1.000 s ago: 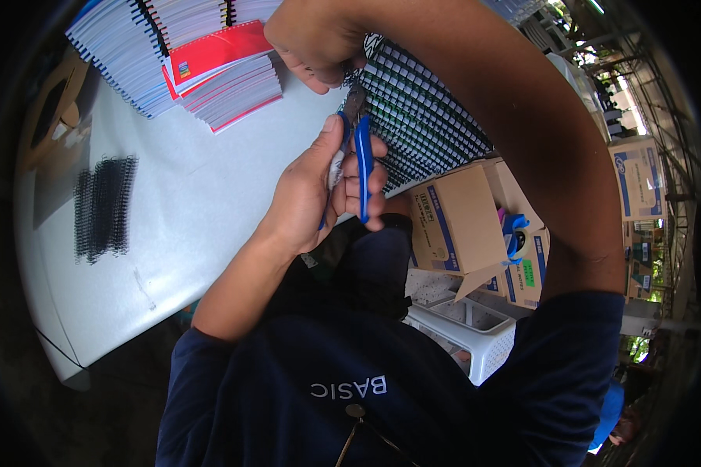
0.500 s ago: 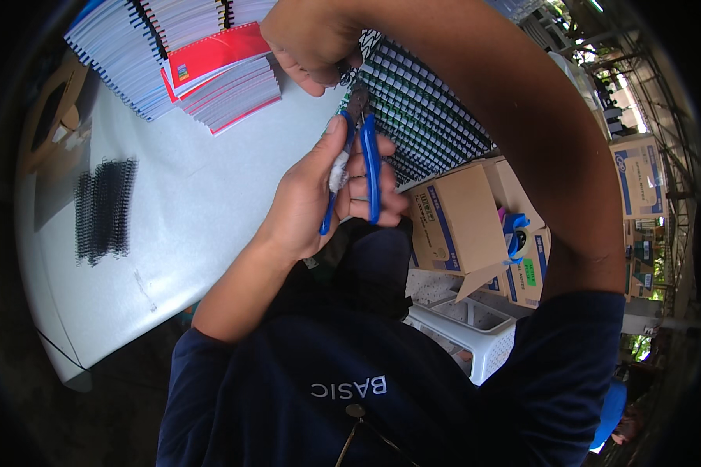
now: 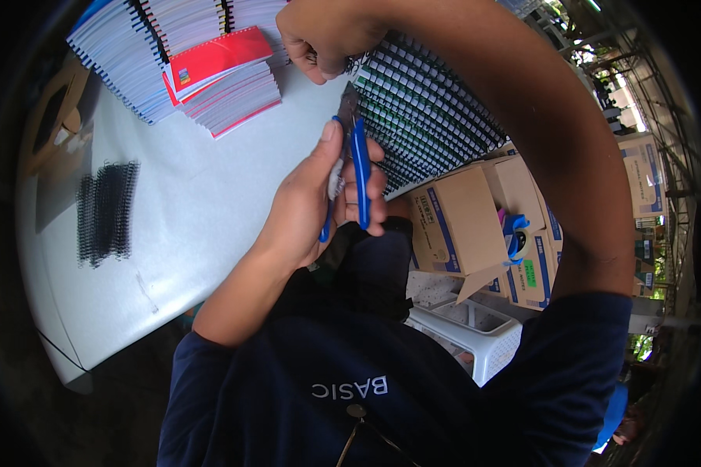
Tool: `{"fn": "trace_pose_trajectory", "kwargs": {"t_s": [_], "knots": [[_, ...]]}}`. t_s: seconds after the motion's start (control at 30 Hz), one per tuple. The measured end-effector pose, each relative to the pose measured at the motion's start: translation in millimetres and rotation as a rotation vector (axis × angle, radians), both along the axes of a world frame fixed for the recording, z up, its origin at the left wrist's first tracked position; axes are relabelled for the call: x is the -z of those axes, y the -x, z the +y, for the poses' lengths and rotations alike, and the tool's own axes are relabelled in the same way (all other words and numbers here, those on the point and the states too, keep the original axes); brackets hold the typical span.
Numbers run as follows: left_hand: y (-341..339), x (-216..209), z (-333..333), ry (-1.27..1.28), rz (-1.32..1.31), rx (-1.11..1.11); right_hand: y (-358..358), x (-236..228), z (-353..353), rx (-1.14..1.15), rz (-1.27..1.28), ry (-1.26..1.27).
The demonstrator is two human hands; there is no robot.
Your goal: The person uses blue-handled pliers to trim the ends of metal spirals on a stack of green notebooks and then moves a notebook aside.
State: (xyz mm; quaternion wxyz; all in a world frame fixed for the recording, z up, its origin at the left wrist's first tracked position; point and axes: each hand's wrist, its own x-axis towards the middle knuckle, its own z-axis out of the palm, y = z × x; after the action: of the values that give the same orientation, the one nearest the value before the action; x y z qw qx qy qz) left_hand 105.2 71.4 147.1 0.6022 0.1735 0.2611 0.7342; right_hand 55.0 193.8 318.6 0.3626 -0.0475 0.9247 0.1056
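Note:
My left hand (image 3: pixel 300 198) is closed around cutting pliers (image 3: pixel 358 167) with blue handles; something whitish is wrapped on one handle. Their metal jaws point up, beside the near corner of a stack of coil-bound books (image 3: pixel 428 109) with dark spirals and green-and-white edges. My right hand (image 3: pixel 323 39) reaches over from the right, above the far left corner of that stack. Its fingers are curled in, with a bit of dark wire showing at them; what they hold is mostly hidden. Loose wire ends (image 3: pixel 356 64) stick out at the corner beside it.
Red-covered booklets (image 3: pixel 222 58) and more bound books (image 3: pixel 121 58) stand at the back left of the pale table (image 3: pixel 187 202). A bundle of black coils (image 3: pixel 107 214) lies at left. Open cardboard boxes (image 3: pixel 463 222) and a grey plastic crate (image 3: pixel 487 342) are at right.
The pliers' jaws have drawn slightly left and down, away from the coil end. My right hand has shifted a little up and right, with its fingers more curled.

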Motion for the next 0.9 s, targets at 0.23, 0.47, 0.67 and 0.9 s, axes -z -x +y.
{"fn": "trace_pose_trajectory", "kwargs": {"t_s": [0.23,0.47,0.67,0.9], "knots": [[3.8,-4.3,10.1,-0.103,0.088,0.078,0.8,20.7,10.4,-0.107,0.132,0.016],[8.1,-8.4,14.4,-0.132,-0.029,0.049,-10.0,27.9,13.2,-0.076,0.318,0.084],[-2.5,-14.1,11.4,-0.052,-0.008,-0.027,-9.0,42.3,20.9,-0.048,0.415,0.153],[4.5,-9.1,9.4,-0.105,-0.04,0.036,-4.3,49.6,23.5,-0.038,0.471,0.157]]}}
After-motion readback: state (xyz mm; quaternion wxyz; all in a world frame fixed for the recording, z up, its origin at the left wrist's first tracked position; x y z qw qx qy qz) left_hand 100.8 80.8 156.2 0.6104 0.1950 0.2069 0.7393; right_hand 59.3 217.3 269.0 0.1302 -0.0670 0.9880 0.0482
